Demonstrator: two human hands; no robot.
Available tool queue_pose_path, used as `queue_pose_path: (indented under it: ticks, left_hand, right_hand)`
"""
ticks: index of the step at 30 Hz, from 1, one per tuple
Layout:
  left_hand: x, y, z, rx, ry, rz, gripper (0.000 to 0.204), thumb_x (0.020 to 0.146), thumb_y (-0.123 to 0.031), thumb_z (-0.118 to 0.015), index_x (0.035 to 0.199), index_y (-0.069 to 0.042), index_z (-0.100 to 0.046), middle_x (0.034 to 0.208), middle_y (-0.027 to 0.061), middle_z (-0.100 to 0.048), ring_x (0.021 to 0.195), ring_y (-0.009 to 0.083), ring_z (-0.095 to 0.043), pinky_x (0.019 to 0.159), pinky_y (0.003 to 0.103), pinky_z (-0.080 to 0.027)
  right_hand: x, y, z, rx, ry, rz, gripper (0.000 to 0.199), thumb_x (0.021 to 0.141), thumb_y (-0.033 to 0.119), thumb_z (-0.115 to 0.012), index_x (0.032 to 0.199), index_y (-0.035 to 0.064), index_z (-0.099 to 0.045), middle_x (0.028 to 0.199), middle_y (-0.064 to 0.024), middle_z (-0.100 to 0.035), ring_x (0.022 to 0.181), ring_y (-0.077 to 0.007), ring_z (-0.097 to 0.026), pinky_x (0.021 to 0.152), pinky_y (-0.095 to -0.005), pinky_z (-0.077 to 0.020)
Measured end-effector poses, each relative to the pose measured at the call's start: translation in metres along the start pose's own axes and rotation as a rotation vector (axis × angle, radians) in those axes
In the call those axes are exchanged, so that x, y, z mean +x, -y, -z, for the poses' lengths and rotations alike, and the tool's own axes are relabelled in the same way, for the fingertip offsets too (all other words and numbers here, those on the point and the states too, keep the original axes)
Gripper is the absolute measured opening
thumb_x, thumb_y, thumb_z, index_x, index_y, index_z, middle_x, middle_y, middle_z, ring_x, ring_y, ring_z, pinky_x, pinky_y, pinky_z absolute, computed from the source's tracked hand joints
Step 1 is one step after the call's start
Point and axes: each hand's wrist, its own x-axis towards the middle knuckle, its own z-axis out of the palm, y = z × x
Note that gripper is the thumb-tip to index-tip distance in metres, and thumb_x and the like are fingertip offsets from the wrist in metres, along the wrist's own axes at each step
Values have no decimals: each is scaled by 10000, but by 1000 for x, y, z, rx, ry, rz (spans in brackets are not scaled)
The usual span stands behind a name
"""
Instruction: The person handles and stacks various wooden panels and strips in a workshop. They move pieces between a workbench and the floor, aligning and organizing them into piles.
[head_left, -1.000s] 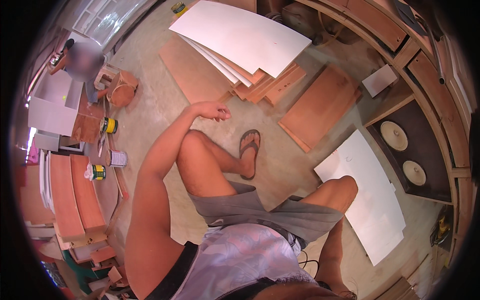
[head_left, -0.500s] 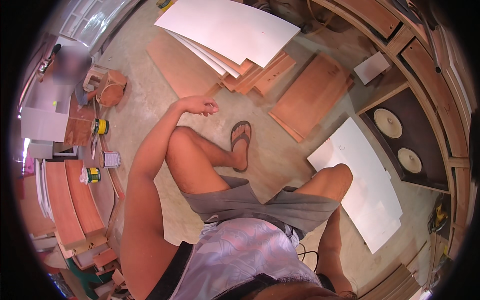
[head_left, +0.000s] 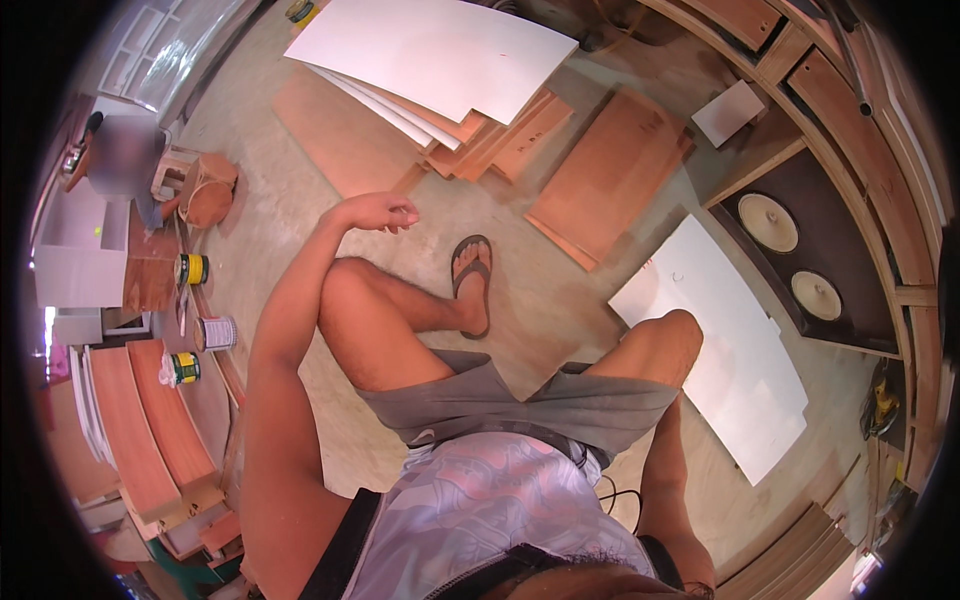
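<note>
Left hand point(head_left: 380, 212) hangs loosely curled above the raised left knee, centre of the frame, fingers half folded, holding nothing; nearest thing is the stack of white sheets point(head_left: 430, 50) at upper centre. Right hand not visible: the forearm runs down off the lower right, so its state cannot be told.

White sheets lie fanned over brown plywood boards point(head_left: 510, 135), likely stacked flat to keep them true. Single white panel point(head_left: 720, 340) lies on the concrete floor point(head_left: 300, 200) at right, beside the right knee. Brown board point(head_left: 610, 175) flat at upper right. Sandalled foot point(head_left: 472, 285) planted at centre. Small cans point(head_left: 213, 332) stand together at left.
</note>
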Motion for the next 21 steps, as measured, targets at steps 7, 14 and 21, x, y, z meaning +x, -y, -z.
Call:
queue_pose_path:
  ticks: [7, 14, 21]
  left_hand:
    - [-1, -14, 1, -33, 0, 3, 475, 973, -448, -587, 1258, -69, -607, 1043, 41, -670, 915, 149, -637, 806, 324, -516]
    - [10, -6, 2, -99, 6, -35, 485, 971, -455, -595, 1256, -63, -606, 1023, 42, -667, 862, 121, -607, 764, 277, -506]
    - [12, -12, 6, -82, 26, 8, 427, 992, -403, -577, 1252, -66, -604, 1031, 30, -668, 878, 124, -608, 772, 289, -506]
  right_hand:
    - [-2, -3, -2, -5, -18, 25, 695, 949, 613, -531, 1004, -64, -675, 937, -162, -708, 870, -252, -658, 756, -413, -497]
    - [3, 9, -5, -43, -63, 102, 691, 945, 616, -535, 989, -59, -680, 925, -159, -709, 857, -247, -657, 745, -410, -495]
    - [2, 22, -9, -60, -114, 142, 688, 942, 619, -540, 975, -53, -686, 913, -156, -710, 844, -243, -656, 734, -408, -492]
